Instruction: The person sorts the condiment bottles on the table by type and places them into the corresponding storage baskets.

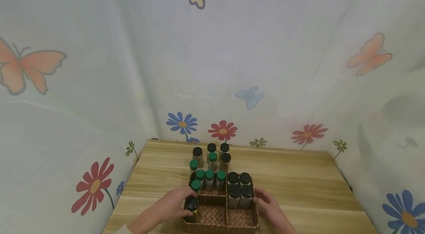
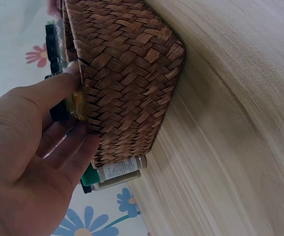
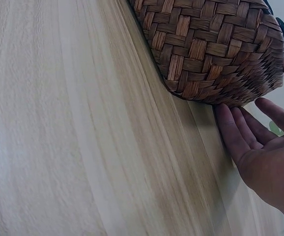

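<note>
A brown woven basket (image 1: 219,228) with dividers stands on the table. My left hand (image 1: 172,204) grips a black-capped spice jar (image 1: 192,204) in the front left compartment, thumb and fingers around it. In the left wrist view a yellowish part of this jar (image 2: 76,104) shows between the thumb and fingers, by the woven rim. Green-capped jars (image 1: 209,175) occupy the back left compartment, and several black-capped jars (image 1: 234,192) fill the rear of the right one. My right hand (image 1: 270,208) touches the basket's right side with extended fingers (image 3: 235,132), holding no jar.
Behind the basket, more jars with black caps (image 1: 211,147) and green caps (image 1: 213,157) stand on the wooden table (image 1: 299,182). A pale curtain (image 1: 265,42) printed with flowers and butterflies encloses the table at the back and sides.
</note>
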The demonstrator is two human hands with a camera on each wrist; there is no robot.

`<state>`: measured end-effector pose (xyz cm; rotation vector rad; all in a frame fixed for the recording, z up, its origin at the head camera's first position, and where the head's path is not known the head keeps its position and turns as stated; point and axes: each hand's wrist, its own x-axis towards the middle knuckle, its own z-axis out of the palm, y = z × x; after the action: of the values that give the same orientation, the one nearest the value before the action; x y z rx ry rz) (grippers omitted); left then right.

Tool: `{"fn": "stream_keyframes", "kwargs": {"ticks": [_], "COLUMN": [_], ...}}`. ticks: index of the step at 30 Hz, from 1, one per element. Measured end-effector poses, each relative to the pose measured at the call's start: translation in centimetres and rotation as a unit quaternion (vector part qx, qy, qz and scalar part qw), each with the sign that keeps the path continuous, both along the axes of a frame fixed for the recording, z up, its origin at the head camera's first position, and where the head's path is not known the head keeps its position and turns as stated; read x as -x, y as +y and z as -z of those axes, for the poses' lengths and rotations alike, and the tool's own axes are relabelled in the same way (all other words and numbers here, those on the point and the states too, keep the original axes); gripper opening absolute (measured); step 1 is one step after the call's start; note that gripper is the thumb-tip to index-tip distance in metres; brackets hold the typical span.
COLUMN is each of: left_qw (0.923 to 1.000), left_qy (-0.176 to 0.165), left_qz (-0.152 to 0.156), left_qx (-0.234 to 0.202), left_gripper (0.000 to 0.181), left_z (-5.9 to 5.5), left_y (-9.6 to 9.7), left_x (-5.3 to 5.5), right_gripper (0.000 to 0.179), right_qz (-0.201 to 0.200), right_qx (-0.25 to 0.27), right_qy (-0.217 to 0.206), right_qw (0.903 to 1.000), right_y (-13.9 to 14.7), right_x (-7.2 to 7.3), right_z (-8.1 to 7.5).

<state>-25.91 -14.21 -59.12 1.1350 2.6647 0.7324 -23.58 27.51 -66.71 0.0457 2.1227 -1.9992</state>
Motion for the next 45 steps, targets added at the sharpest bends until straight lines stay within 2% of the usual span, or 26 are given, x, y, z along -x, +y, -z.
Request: {"fn": "stream_keyframes", "kwargs": {"ticks": [6,10,18,19,22,25,26,29,31,33,36,39,45], "left_qw": [1.0000,0.9999,0.9993,0.9994,0.9968,0.9918,0.9887,0.9885,0.9890,0.9880,0.9861,0.9848,0.9856], "left_qy": [0.005,0.002,-0.035,-0.029,-0.072,-0.114,-0.134,-0.112,-0.078,-0.047,-0.015,0.003,0.035], "left_qz": [-0.003,-0.009,-0.008,0.004,0.001,-0.009,-0.028,-0.047,-0.064,-0.081,-0.100,-0.114,-0.134], "left_qx": [0.007,0.009,-0.012,-0.021,-0.036,-0.056,-0.062,-0.090,-0.109,-0.123,-0.131,-0.131,-0.097], "left_gripper": [0.045,0.045,0.048,0.052,0.058,0.062,0.061,0.061,0.060,0.060,0.059,0.054,0.042], "left_z": [0.1,0.2,0.6,2.0,1.3,-0.3,-2.4,-4.1,-4.8,-5.0,-4.5,-3.4,-1.3], "left_y": [0.3,0.3,-0.6,-0.9,-1.3,-1.8,-1.7,-2.2,-2.6,-2.8,-2.7,-2.2,-0.8], "left_x": [0.0,0.2,0.3,0.9,0.8,1.0,0.7,1.8,3.0,4.2,5.9,7.3,9.8], "right_gripper": [0.059,0.059,0.058,0.058,0.059,0.058,0.058,0.057,0.057,0.056,0.056,0.056,0.056], "right_qz": [0.007,0.014,0.003,0.002,0.002,0.006,0.006,0.009,0.011,0.015,0.017,0.020,0.024], "right_qx": [-0.015,-0.016,-0.007,-0.008,-0.008,-0.006,-0.004,-0.004,-0.006,-0.007,-0.007,-0.005,-0.014], "right_qy": [-0.019,-0.015,-0.011,-0.014,-0.017,-0.016,-0.014,-0.009,-0.007,-0.006,-0.004,-0.002,-0.003], "right_qw": [0.9997,0.9997,0.9999,0.9999,0.9998,0.9998,0.9999,0.9999,0.9999,0.9998,0.9998,0.9998,0.9996], "right_y": [0.5,0.4,0.0,0.0,0.0,-0.1,-0.1,-0.1,-0.1,0.0,0.1,0.1,0.0], "right_x": [0.0,0.1,-0.2,-0.2,-0.2,-0.2,-0.2,-0.2,-0.2,-0.2,-0.3,-0.3,-0.2], "right_z": [0.1,-0.2,0.3,0.3,0.3,0.2,0.2,0.2,0.1,0.1,0.0,0.1,0.2]}}
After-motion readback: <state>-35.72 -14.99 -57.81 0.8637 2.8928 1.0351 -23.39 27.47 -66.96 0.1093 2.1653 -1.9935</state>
